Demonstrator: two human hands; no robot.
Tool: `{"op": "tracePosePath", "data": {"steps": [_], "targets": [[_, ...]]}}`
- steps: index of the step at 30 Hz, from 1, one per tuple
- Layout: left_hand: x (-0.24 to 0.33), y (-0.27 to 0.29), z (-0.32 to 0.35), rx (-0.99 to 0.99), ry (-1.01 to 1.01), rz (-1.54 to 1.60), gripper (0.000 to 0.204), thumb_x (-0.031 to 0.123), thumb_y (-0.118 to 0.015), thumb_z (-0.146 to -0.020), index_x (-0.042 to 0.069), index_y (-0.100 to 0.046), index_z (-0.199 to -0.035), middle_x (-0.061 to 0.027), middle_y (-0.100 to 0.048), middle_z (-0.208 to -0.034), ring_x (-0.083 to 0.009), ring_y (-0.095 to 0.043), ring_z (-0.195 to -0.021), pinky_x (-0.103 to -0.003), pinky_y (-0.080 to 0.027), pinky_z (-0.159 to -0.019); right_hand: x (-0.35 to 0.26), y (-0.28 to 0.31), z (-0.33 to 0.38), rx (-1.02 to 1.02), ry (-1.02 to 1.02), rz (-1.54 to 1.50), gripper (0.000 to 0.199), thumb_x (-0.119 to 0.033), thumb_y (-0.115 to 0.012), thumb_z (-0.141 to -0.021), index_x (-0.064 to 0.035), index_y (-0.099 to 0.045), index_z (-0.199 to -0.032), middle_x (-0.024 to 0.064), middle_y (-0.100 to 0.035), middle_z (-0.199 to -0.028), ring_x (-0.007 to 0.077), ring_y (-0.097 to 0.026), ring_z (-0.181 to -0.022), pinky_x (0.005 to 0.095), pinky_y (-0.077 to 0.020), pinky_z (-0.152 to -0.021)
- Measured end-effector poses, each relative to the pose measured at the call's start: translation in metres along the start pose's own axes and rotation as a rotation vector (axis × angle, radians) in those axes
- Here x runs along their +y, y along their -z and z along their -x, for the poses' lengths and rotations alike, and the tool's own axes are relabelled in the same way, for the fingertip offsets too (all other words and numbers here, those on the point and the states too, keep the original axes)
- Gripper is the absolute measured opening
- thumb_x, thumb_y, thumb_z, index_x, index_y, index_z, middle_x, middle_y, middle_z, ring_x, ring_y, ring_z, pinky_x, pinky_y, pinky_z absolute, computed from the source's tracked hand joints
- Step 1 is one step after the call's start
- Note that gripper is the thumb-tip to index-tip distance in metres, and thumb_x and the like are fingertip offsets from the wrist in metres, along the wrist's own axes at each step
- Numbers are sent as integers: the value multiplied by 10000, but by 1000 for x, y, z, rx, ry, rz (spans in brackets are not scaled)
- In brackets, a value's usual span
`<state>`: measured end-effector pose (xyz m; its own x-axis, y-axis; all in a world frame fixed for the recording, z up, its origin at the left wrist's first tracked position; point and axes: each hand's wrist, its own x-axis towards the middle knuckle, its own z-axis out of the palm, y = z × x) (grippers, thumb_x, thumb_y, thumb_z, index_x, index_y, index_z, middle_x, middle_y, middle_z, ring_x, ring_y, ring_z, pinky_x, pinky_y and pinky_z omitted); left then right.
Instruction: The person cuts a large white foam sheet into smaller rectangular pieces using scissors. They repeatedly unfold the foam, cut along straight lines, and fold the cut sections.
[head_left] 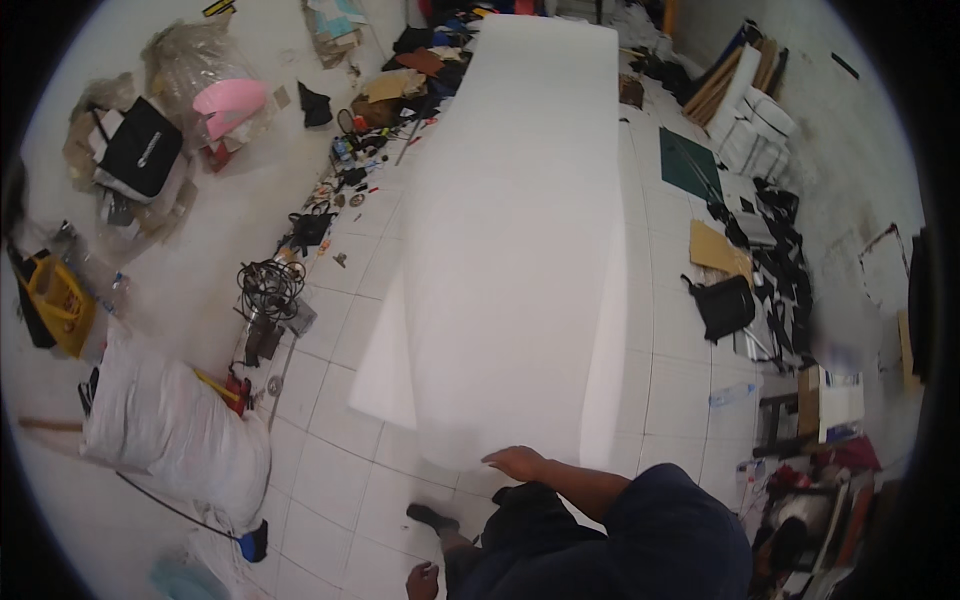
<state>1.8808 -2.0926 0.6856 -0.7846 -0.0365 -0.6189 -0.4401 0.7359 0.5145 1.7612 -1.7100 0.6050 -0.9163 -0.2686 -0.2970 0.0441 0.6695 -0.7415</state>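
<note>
A long white sheet (515,230), which looks like soft foam, runs from my feet away toward the far end of the room. Its near edge is rounded and slightly blurred. White layers flare out beneath it on the left (385,375) and right (603,385). My right hand (515,462) is at that near edge, fingers closed against the sheet and pointing left. Low in the view, beside my leg, my left hand (422,582) hangs with curled fingers, apart from the sheet. Whatever it may hold is too small to name.
Along the left lie a coil of black cable (270,290), a stuffed white sack (170,425) and a yellow bag (60,300). To the right are a green mat (688,163), a black bag (722,305), a plastic bottle (732,394) and heaped items on the tiled floor (675,385).
</note>
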Motion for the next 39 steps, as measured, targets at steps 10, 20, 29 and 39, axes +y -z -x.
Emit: {"op": "tracePosePath", "data": {"steps": [10,20,29,39], "targets": [[-30,15,-266,-362,-138,-111,372,308,-670,-863,13,-655,-1089,-101,-667,-838,-175,-651,-755,-326,-520,-692,46,-102,44,731,-684,383,328,-39,-581,-804,-157,-652,-1102,62,-648,-1166,265,-548,-1181,554,-299,-1056],[-14,-177,-517,-569,144,781,793,717,-419,-883,95,-424,-1375,-144,-512,-1256,-286,-490,-1143,-487,-400,-956,245,-174,12,1003,-726,516,394,74,-639,-632,-102,-614,-983,64,-592,-1209,297,-478,-1252,575,-227,-1117],[21,-210,-659,-314,-380,1617,756,518,-551,-888,88,-320,-1465,-137,-420,-1426,-314,-411,-1284,-478,-330,-1086,366,-213,15,1127,-392,619,358,112,-582,-598,-98,-607,-887,65,-599,-1153,304,-511,-1224,575,-263,-1102],[-15,-255,-700,371,-481,1027,565,116,-583,-865,3,-379,-1380,-154,-506,-1323,-284,-533,-1156,-401,-437,-1003,410,-269,-2,1364,-677,657,300,64,-602,-642,-97,-609,-895,84,-558,-1200,312,-449,-1269,584,-210,-1128]]}}
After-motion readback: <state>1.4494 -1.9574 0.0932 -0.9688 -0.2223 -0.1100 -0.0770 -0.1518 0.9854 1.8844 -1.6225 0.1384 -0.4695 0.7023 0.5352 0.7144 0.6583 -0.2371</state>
